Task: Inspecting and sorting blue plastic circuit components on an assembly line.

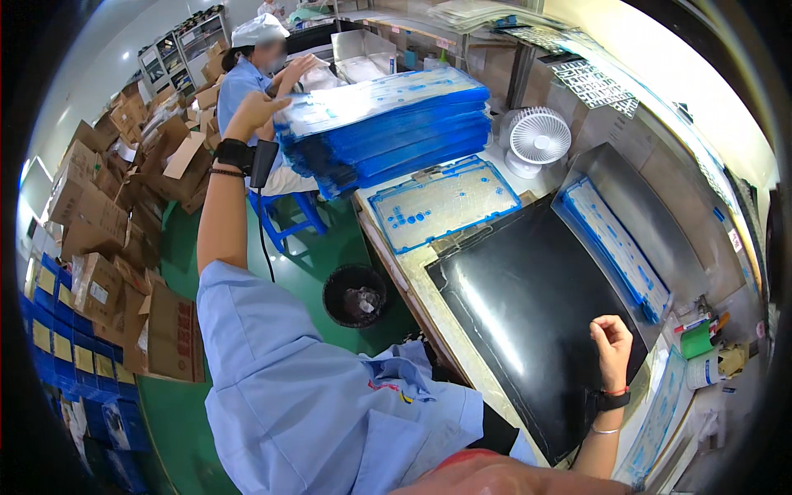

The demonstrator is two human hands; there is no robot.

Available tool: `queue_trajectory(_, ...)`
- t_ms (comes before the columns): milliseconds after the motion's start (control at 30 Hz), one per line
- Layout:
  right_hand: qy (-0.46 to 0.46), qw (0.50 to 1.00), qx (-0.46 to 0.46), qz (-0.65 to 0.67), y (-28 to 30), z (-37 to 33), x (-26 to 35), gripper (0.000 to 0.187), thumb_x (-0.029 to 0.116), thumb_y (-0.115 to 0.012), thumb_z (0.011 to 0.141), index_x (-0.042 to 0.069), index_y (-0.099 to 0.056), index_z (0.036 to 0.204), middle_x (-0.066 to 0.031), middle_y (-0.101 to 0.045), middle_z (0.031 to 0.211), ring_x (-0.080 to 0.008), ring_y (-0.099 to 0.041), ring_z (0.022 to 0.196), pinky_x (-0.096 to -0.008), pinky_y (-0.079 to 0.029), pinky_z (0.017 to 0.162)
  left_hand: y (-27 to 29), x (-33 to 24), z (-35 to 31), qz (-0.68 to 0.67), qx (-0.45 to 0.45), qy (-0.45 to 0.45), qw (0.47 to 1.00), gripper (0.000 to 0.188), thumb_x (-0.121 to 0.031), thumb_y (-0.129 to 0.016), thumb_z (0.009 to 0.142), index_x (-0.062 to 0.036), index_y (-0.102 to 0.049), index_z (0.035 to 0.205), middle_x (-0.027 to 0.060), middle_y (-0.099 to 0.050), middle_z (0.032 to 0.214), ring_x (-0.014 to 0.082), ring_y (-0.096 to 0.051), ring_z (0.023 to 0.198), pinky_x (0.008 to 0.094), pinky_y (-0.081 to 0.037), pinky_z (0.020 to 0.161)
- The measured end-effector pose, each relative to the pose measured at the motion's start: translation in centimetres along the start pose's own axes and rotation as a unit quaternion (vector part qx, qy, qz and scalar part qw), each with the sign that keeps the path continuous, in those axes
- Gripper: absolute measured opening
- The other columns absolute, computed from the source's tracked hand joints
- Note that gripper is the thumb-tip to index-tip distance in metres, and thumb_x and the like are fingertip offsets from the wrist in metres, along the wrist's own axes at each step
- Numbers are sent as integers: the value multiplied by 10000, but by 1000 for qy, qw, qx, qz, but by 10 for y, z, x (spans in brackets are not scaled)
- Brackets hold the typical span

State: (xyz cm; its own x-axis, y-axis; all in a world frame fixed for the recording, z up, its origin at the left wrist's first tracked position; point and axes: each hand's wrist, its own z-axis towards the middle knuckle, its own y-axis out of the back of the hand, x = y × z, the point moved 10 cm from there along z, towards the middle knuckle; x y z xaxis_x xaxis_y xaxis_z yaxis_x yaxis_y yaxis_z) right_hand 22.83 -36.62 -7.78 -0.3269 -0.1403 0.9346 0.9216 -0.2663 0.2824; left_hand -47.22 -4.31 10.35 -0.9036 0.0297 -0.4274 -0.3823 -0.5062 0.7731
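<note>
My left hand reaches far out to the near-left corner of a tall stack of blue-edged screen panels. Its fingers are closed at the edge of the top panel, which has a pale, blue-smeared face. Over the right side of a glossy black mat, my right hand is held with curled fingers and thumb pressed together. Whatever may be between those fingertips is too small to see. A single blue-edged panel lies flat between the stack and the mat.
A white fan stands behind the mat. Another blue-edged panel rests along a metal guard. A black bin sits on the green floor. Cardboard boxes crowd the left. A co-worker sits beyond the stack.
</note>
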Motion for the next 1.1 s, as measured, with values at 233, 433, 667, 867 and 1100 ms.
queue_trajectory(233,-19,997,60,-50,-46,-5,13,45,12,-654,845,16,-611,857,22,-592,790,-42,-548,726,-187,-444,670,-17,-152,-105,125,57,-342,930,840,-542,-777,652,-160,-495,1345,174,-429,1397,324,-399,1290,484,-288,1058)
queue_trajectory(433,-14,993,76,-92,-53,-6,10,51,30,-668,831,-6,-635,845,-19,-647,774,-70,-599,719,-219,-487,679,-29,-124,-72,152,9,-311,938,606,-499,-756,695,-149,-639,1176,107,-582,1212,323,-524,1138,499,-358,979)
queue_trajectory(667,-6,987,91,-130,-54,-8,20,55,35,-669,823,-6,-639,843,-34,-653,760,-86,-610,692,-229,-494,660,-48,-137,-74,119,112,-425,890,404,-333,-671,831,-53,-638,1120,180,-659,971,351,-633,905,404,-490,809)
queue_trajectory(867,39,970,160,-178,-81,0,41,88,63,-682,809,-2,-638,847,-81,-658,778,-157,-642,717,-263,-510,670,-36,-151,-73,269,29,-408,872,264,-288,-613,871,-37,-622,955,169,-652,782,356,-655,718,422,-525,679)
queue_trajectory(1100,-47,912,301,275,-256,83,81,548,374,-571,940,30,-426,1342,-97,-571,1217,-168,-558,1070,-319,-482,900,-32,-284,-184,264,-2,-512,817,78,-117,-598,759,-46,-626,745,130,-643,673,271,-666,620,343,-521,587)
